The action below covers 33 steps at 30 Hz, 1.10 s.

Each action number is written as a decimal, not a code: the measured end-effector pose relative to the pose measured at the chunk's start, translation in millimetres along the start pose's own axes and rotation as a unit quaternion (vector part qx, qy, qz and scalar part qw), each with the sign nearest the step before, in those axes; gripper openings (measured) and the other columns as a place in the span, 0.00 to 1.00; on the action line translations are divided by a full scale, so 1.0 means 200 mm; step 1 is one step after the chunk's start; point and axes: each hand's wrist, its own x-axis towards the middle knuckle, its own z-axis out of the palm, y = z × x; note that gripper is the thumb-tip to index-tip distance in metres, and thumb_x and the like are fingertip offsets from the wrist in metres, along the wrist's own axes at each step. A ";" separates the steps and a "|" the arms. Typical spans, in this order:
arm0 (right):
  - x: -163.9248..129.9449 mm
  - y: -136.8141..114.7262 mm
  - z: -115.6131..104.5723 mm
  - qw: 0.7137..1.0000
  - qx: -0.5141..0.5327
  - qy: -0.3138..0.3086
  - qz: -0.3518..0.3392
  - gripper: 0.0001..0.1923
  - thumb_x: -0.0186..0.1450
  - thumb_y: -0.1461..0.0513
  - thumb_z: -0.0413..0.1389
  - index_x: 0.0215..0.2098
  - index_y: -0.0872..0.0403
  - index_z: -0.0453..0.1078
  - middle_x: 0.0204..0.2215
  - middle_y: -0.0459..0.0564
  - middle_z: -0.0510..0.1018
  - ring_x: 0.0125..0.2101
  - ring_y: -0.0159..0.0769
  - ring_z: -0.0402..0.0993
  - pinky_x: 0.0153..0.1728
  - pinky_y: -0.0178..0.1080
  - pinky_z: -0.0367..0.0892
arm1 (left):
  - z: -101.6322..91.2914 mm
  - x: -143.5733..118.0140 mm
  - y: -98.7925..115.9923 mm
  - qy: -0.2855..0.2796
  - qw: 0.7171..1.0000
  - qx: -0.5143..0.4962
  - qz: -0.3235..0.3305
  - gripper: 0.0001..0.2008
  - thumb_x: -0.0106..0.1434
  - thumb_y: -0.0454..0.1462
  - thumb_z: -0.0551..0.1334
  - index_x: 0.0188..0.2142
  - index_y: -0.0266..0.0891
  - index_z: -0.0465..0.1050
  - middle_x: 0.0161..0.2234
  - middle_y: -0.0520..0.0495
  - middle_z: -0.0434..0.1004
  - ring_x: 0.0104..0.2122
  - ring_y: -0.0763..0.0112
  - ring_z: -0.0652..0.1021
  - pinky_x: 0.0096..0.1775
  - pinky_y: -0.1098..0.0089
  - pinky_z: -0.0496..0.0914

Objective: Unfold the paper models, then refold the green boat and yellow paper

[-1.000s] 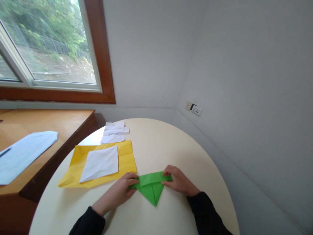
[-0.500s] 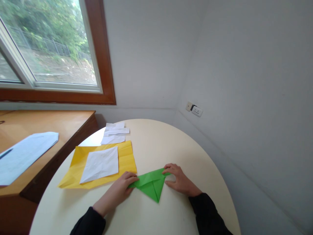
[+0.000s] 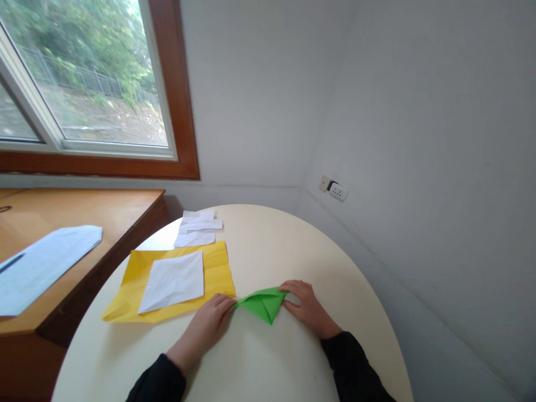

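Observation:
A folded green paper (image 3: 263,303) stretches between my two hands, over the pale round table (image 3: 288,245). My left hand (image 3: 211,318) pinches its left corner, and the fingers cover that tip. At the right corner, my right hand (image 3: 304,301) grips the paper between thumb and fingers. The paper has a triangular shape with a creased centre, and its point faces me. Just beyond my left hand lies a yellow sheet (image 3: 216,268), with a white square of paper (image 3: 176,279) on top.
Several white paper pieces (image 3: 196,240) lie at the table's far left edge. On the wooden desk (image 3: 104,206) to the left are a large white sheet (image 3: 54,262) and a pen (image 3: 12,262). A wall socket (image 3: 338,191) is on the right wall.
The green paper's front point has lifted and drawn back away from me, so the triangle looks shorter and tilted. Both hands keep their corners with little movement.

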 end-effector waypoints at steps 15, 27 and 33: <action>0.02 -0.03 0.03 0.941 0.293 0.078 0.149 0.11 0.53 0.55 0.61 0.28 0.54 0.71 0.23 0.46 0.76 0.28 0.36 0.73 0.31 0.38 0.68 | -0.01 0.01 0.06 0.103 0.981 -0.083 -0.142 0.11 0.61 0.40 0.52 0.29 0.39 0.70 0.22 0.48 0.74 0.22 0.67 0.73 0.28 0.70 0.66; 0.03 -0.07 0.07 0.910 0.350 0.127 0.183 0.18 0.50 0.51 0.63 0.32 0.56 0.75 0.24 0.48 0.78 0.19 0.34 0.73 0.25 0.37 0.70 | 0.03 0.01 0.00 0.128 0.971 -0.067 -0.189 0.13 0.58 0.43 0.52 0.31 0.38 0.70 0.21 0.50 0.73 0.21 0.68 0.71 0.26 0.70 0.65; 0.04 -0.06 0.08 0.912 0.331 0.158 0.183 0.18 0.50 0.50 0.63 0.30 0.56 0.75 0.25 0.50 0.79 0.18 0.35 0.73 0.23 0.38 0.70 | 0.04 0.01 0.01 0.109 0.977 -0.064 -0.170 0.14 0.59 0.42 0.52 0.33 0.37 0.73 0.27 0.44 0.78 0.25 0.65 0.75 0.30 0.67 0.69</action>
